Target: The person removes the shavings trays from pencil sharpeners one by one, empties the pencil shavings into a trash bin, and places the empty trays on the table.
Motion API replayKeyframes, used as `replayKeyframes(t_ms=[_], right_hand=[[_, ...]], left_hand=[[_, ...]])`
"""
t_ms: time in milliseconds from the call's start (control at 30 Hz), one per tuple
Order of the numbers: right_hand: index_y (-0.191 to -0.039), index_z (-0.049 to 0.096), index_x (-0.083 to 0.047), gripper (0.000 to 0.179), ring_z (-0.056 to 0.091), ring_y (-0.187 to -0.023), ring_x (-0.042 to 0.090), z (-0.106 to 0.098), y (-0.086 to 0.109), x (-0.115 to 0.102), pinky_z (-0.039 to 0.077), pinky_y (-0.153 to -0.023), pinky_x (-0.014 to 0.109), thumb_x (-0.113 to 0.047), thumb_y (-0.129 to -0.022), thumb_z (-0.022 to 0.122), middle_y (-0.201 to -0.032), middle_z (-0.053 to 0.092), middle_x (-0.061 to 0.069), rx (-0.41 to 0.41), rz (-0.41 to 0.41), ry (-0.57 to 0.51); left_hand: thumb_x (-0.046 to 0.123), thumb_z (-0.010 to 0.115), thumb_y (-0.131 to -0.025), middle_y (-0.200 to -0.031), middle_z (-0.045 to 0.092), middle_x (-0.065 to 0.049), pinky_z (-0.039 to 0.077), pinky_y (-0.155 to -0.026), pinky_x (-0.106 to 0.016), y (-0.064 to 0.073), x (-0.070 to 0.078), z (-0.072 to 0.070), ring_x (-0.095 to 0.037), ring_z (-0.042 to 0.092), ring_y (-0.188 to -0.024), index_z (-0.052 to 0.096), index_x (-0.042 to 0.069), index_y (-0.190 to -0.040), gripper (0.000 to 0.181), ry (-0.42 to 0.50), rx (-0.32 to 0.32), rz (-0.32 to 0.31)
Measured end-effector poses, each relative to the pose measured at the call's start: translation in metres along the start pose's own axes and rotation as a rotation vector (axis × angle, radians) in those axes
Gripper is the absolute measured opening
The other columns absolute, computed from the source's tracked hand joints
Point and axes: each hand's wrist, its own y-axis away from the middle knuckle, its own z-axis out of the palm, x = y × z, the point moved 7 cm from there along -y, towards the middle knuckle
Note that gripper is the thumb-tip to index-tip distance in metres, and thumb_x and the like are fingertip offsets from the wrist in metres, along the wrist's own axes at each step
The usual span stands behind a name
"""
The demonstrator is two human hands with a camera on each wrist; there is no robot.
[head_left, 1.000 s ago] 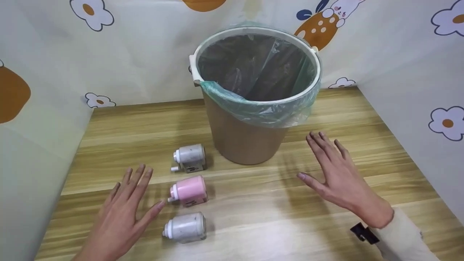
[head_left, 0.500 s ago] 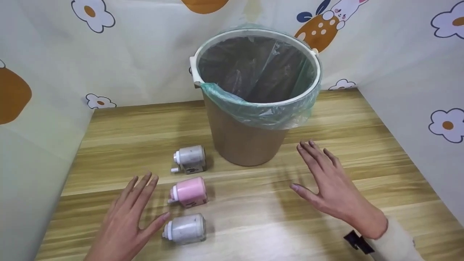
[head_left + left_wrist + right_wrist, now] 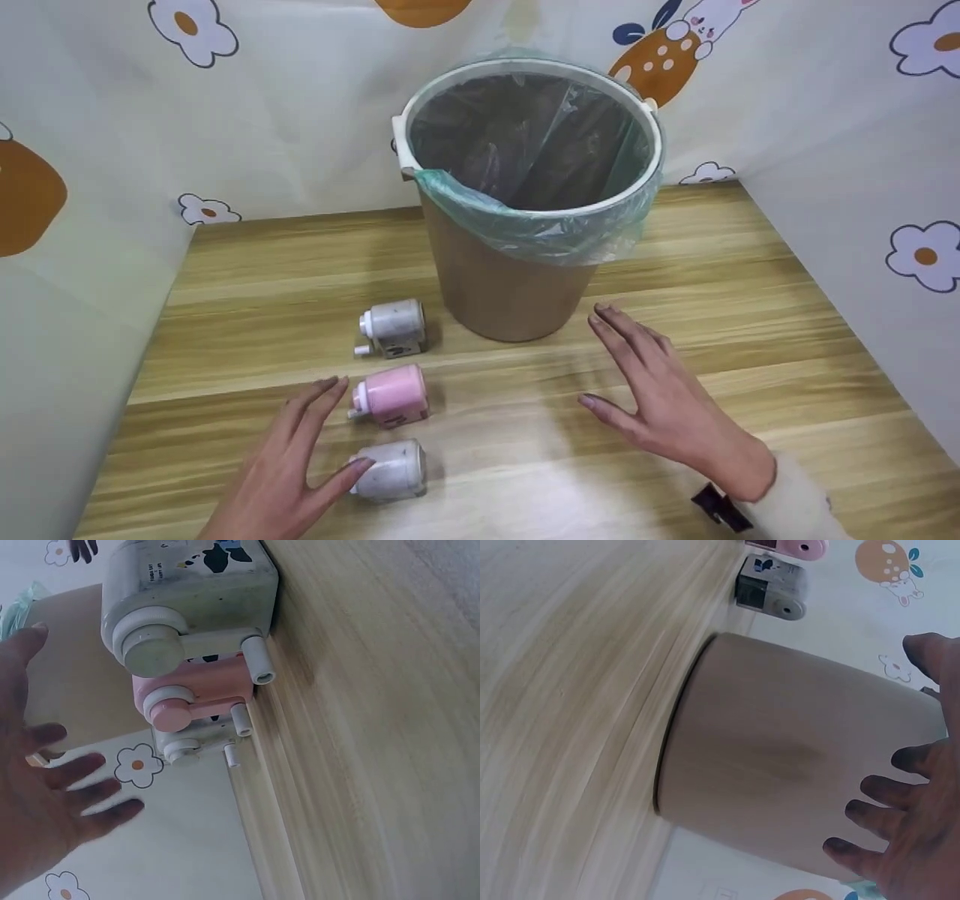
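Three hand-crank pencil sharpeners stand in a row on the wooden table: a white one (image 3: 390, 470) nearest me, a pink one (image 3: 391, 395) in the middle and a white one (image 3: 394, 328) farthest away. My left hand (image 3: 289, 469) hovers at their left with fingers spread; its thumb overlaps the nearest sharpener in the head view, and contact cannot be told. The left wrist view shows the nearest sharpener's crank (image 3: 259, 660) beside that hand. My right hand (image 3: 667, 405) is held above the table, fingers extended, holding nothing, in front of a brown bin (image 3: 510, 292).
A pale green plastic bag (image 3: 559, 236) lines the bin and folds over its white rim (image 3: 405, 142). Cloth walls (image 3: 300, 112) printed with flowers and a rabbit close off the back and sides of the table (image 3: 510, 450).
My left hand has moved right and nearer to the closest sharpener. The right hand has come left and toward me. The sharpeners and bin stay in place.
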Motion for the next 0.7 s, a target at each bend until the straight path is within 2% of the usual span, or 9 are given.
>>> replayKeyframes(t_ms=[133, 267, 500, 600, 700], right_hand=[[-0.154, 0.034, -0.002, 0.078, 0.044, -0.140, 0.032, 0.004, 0.000, -0.004, 0.044, -0.104, 0.052, -0.055, -0.100, 0.050, -0.156, 0.042, 0.018, -0.020, 0.000, 0.002], [-0.154, 0.034, -0.001, 0.077, 0.046, -0.139, 0.031, 0.006, -0.001, -0.008, 0.046, -0.102, 0.050, -0.055, -0.100, 0.050, -0.155, 0.043, 0.017, -0.021, -0.007, 0.008], [-0.153, 0.035, -0.001, 0.076, 0.047, -0.138, 0.029, 0.009, -0.001, -0.016, 0.048, -0.100, 0.048, -0.054, -0.100, 0.050, -0.155, 0.043, 0.016, -0.025, -0.031, 0.013], [-0.153, 0.036, -0.001, 0.076, 0.048, -0.137, 0.030, 0.010, 0.000, -0.019, 0.049, -0.098, 0.048, -0.053, -0.100, 0.053, -0.155, 0.043, 0.015, -0.019, -0.043, 0.010], [-0.154, 0.035, -0.002, 0.077, 0.047, -0.138, 0.029, 0.013, 0.001, -0.021, 0.048, -0.100, 0.046, -0.054, -0.100, 0.051, -0.155, 0.043, 0.015, -0.041, -0.032, 0.001]], left_hand=[[0.040, 0.087, -0.074, -0.134, 0.058, -0.011, 0.058, -0.086, -0.051, 0.001, 0.004, 0.003, -0.027, 0.062, -0.116, 0.050, 0.009, -0.145, 0.086, 0.002, 0.008, 0.051], [0.043, 0.086, -0.074, -0.135, 0.058, -0.007, 0.056, -0.087, -0.041, 0.003, 0.005, 0.005, -0.024, 0.062, -0.116, 0.051, 0.012, -0.145, 0.086, -0.004, 0.019, 0.073], [0.053, 0.080, -0.079, -0.135, 0.059, -0.007, 0.044, -0.099, -0.014, 0.006, 0.005, 0.006, -0.022, 0.062, -0.115, 0.053, 0.011, -0.142, 0.080, -0.002, 0.053, 0.122], [0.057, 0.076, -0.081, -0.134, 0.060, -0.007, 0.043, -0.100, -0.011, 0.007, 0.006, 0.009, -0.021, 0.062, -0.113, 0.055, 0.010, -0.140, 0.078, 0.006, 0.063, 0.153], [0.059, 0.075, -0.082, -0.133, 0.060, -0.006, 0.047, -0.095, -0.017, 0.008, 0.008, 0.012, -0.021, 0.062, -0.112, 0.057, 0.010, -0.138, 0.078, 0.005, 0.067, 0.174]])
